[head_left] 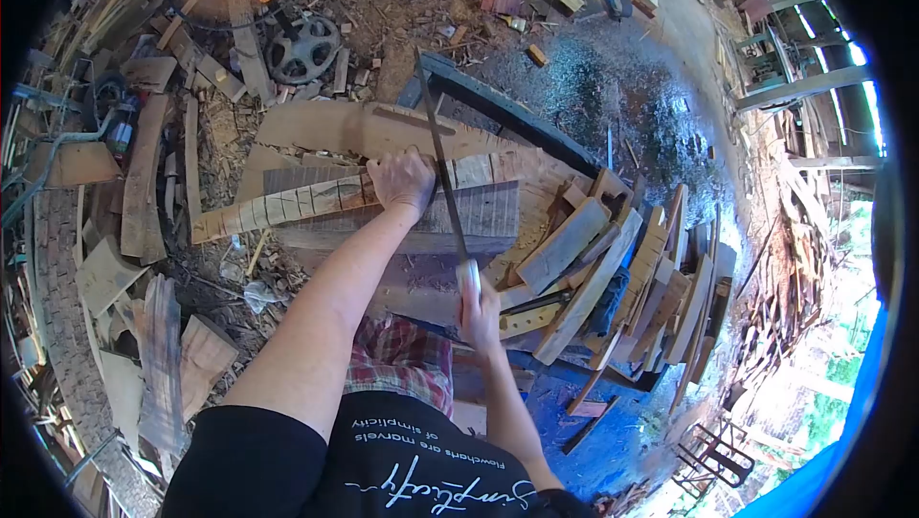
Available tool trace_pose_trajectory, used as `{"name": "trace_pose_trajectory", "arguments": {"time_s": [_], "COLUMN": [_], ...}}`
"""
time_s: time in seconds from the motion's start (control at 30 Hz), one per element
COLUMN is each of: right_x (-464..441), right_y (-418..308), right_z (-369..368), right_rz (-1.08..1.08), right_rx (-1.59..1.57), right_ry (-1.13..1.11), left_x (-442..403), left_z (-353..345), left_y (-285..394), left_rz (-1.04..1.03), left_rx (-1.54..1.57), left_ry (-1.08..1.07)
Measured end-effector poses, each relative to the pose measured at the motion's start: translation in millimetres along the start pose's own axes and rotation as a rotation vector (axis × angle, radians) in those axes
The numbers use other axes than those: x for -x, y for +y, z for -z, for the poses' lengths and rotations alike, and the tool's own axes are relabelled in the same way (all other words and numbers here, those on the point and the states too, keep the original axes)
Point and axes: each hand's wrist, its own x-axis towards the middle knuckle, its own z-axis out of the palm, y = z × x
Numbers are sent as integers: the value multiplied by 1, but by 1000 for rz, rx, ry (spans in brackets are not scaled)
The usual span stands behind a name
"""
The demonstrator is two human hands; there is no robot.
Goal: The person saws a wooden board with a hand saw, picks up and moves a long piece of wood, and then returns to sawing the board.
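Note:
My right hand (478, 313) is wrapped around the pale handle of a handsaw (443, 149). The saw's long, thin blade points away from me and crosses a slightly curved wooden strip (316, 200) marked with dark lines or cuts across its length. Just left of the blade, my left hand (402, 179) bears down on the strip with its fingers curled over it. Beneath the strip lies a thick grey, weathered plank (479, 211). How deep the blade sits in the wood cannot be made out.
Several cut boards (567, 245) are heaped to the right. A spoked wheel (303, 50) lies among scraps at the far left. Beyond the saw runs a dark beam (517, 114). Long planks (146, 178) lean at left, and wood chips cover the ground.

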Motion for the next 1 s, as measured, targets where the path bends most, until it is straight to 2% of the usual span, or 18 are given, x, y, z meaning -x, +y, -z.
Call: {"name": "trace_pose_trajectory", "arguments": {"time_s": [0.1, 0.13, 0.2, 0.27, 0.4, 0.47, 0.57, 0.67, 0.73, 0.83, 0.93, 1.0], "right_x": [-29, -18, 30, 71, 50, -5, -26, 25, 65, 67, -11, -27], "right_y": [-34, -36, -29, -32, -27, -28, -32, -42, -20, -7, -19, -20], "right_z": [-12, -6, 16, 31, 29, 2, -14, 9, 24, 27, -4, -18], "right_rz": [-59, -57, -207, -195, -314, -112, -101, -226, -179, -230, -40, -11], "right_rx": [-31, -29, -46, -73, -97, -60, -79, -148, -126, -228, -88, -84], "right_ry": [17, 26, -66, -32, -71, -35, 4, -26, -40, -63, -36, -4], "left_x": [3, 2, 0, -1, 2, 0, 1, 0, 0, 0, 1, 4], "left_z": [2, 2, -2, -3, -3, -5, -9, -8, -5, -5, -2, -5], "left_y": [-4, -2, -2, -1, -1, -3, -5, -3, -2, -3, -4, -5], "left_rz": [-8, -8, -1, 18, -16, -26, -38, 2, -8, -6, -18, -15], "left_rx": [-24, -26, 11, 46, 20, -2, -3, -14, 3, 54, 51, 21], "left_ry": [15, 22, 18, 4, 51, 60, 83, 25, 44, 42, 32, 23]}}
